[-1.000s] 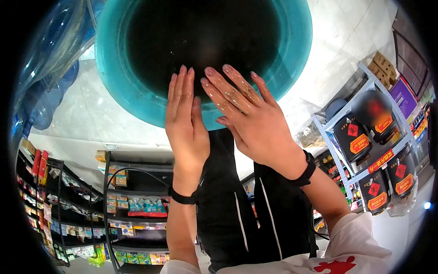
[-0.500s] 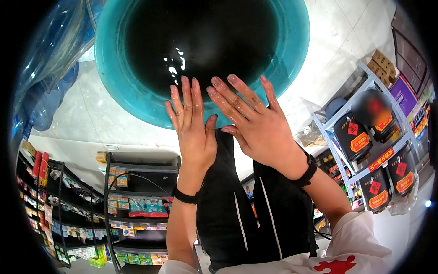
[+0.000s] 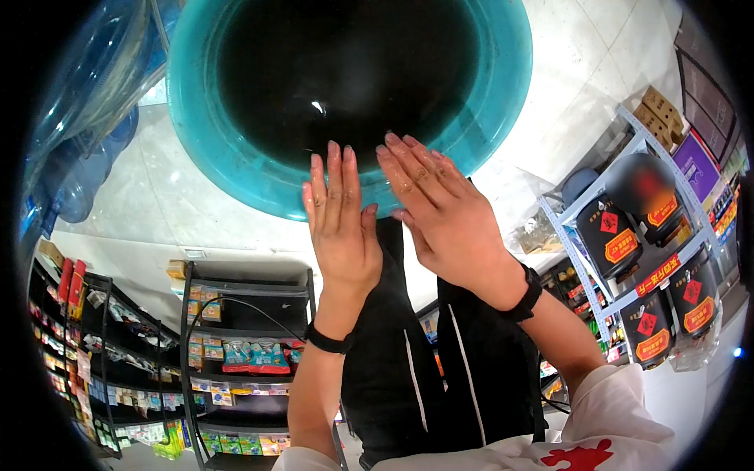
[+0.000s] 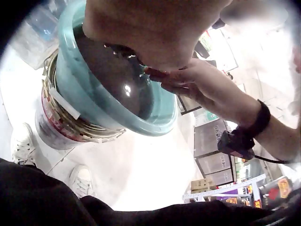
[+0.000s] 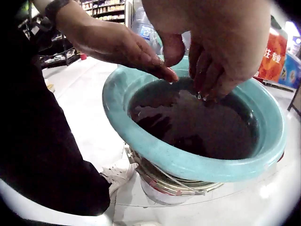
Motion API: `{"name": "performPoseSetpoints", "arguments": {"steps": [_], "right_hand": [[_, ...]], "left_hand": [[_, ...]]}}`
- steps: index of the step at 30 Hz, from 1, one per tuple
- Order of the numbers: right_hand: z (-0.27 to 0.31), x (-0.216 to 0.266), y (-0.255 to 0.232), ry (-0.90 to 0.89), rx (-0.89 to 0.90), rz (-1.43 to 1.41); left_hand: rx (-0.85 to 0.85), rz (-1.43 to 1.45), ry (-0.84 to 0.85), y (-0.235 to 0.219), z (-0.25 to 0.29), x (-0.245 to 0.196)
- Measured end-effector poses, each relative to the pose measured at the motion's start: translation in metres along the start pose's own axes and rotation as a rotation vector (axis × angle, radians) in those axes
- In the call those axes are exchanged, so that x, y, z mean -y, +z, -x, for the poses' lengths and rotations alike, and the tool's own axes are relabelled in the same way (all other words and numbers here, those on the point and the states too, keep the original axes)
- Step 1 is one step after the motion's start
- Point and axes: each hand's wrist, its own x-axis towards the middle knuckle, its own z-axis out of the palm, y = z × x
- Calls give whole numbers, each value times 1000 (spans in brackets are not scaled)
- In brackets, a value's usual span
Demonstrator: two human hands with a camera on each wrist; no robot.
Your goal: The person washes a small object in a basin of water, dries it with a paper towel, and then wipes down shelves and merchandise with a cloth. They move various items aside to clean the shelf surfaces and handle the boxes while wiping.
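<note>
A teal basin (image 3: pixel 196 149) holds dark water (image 3: pixel 345 86). Over its near rim, in the head view, both wet hands are held palms down and side by side. The left hand (image 3: pixel 342 235) has straight fingers pointing at the water and grips nothing. Beside it, the right hand (image 3: pixel 452 224) has its fingers extended and nothing in it. Drops hang from the right fingertips (image 5: pixel 202 96) above the water in the right wrist view. The basin sits on a bucket (image 4: pixel 61 125) with a metal rim, seen in the left wrist view.
Large clear blue water bottles (image 3: pixel 75 180) stand at the left. Black store shelves (image 3: pixel 243 408) with packaged goods are behind at lower left. A light-blue rack (image 3: pixel 620 302) with black jars stands at the right. The person's white shoe (image 4: pixel 82 181) is on the pale floor near the bucket.
The left hand has turned flatter, palm down, and shifted a little right and back toward the rim. The right hand's spread fingers have drawn closer together.
</note>
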Motion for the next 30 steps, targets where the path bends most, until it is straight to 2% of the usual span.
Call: {"name": "performPoseSetpoints", "arguments": {"steps": [1, 2, 4, 8, 10, 11, 13, 14, 16, 17, 19, 20, 22, 24, 26, 30], "right_hand": [[1, -3, 3, -2, -86, -26], [0, -5, 3, -2, -85, -26], [0, -8, 5, 7, -196, -119], [3, -9, 11, 50, -276, -198], [2, -5, 9, 216, -224, -400], [1, -4, 10, 217, -224, -400], [-3, -3, 13, 368, -238, -697], [-4, -4, 14, 368, -238, -696], [-7, -7, 15, 523, -226, -1159], [-9, -9, 14, 524, -226, -1159], [-12, -12, 8, 661, -192, -1471], [-12, -14, 8, 662, -193, -1472], [-13, -15, 8, 757, -141, -1554], [-15, -15, 6, 780, -125, -1583], [-17, -15, 6, 805, -107, -1609], [-18, -15, 7, 775, -132, -1588]], "left_hand": [[-9, -81, -7, 0, 1, 0], [-8, -81, -7, 0, 1, -1], [-20, -142, -79, 0, 0, -5], [-63, -223, -126, 3, 0, -14], [-28, -262, -110, 4, 0, -15], [-27, -262, -111, 5, 0, -16], [-65, -162, -81, 7, 1, -15], [-65, -162, -81, 9, 3, -11], [-206, 258, 71, 12, 8, -2], [-206, 259, 71, 12, 12, -2], [-191, 622, -200, 6, 15, -7], [-191, 621, -200, 5, 13, -10], [-320, 1155, -553, 4, 6, -18], [-302, 1224, -595, -2, 2, -17], [-253, 1389, -703, -6, 0, -15], [-271, 1555, -734, -9, -5, -16]]}}
